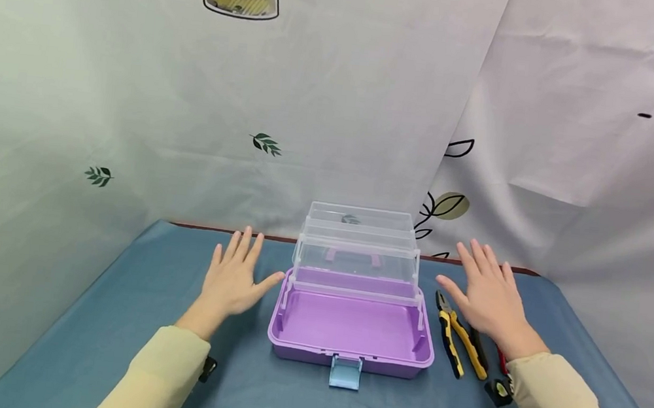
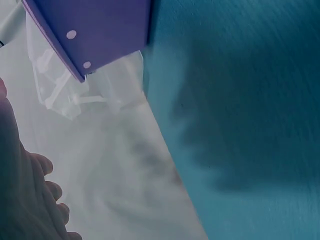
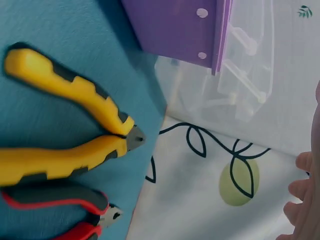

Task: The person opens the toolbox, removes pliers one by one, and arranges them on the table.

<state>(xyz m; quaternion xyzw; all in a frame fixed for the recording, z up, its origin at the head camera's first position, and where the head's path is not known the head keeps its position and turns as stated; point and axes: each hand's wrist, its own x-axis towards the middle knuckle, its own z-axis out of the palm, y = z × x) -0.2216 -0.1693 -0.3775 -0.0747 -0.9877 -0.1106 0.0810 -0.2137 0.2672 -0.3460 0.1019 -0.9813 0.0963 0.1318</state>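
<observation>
A purple toolbox (image 1: 350,328) stands in the middle of the table, its clear lid and trays (image 1: 358,250) raised at the back and its blue latch (image 1: 345,372) hanging down in front. To its left my left hand (image 1: 232,281) hovers with fingers spread, holding nothing. My right hand (image 1: 486,295) is likewise spread and bare, above the tools on the right. Yellow-and-black pliers (image 1: 458,338) lie there with handles apart. Red-and-black pliers (image 3: 82,212) rest beside them, partly hidden by the right arm in the head view.
A small black item with a yellow-green round face (image 1: 499,391) lies by the right sleeve. Blue cloth (image 1: 135,291) covers the table. A pale printed curtain (image 1: 337,100) hangs behind it and along both sides.
</observation>
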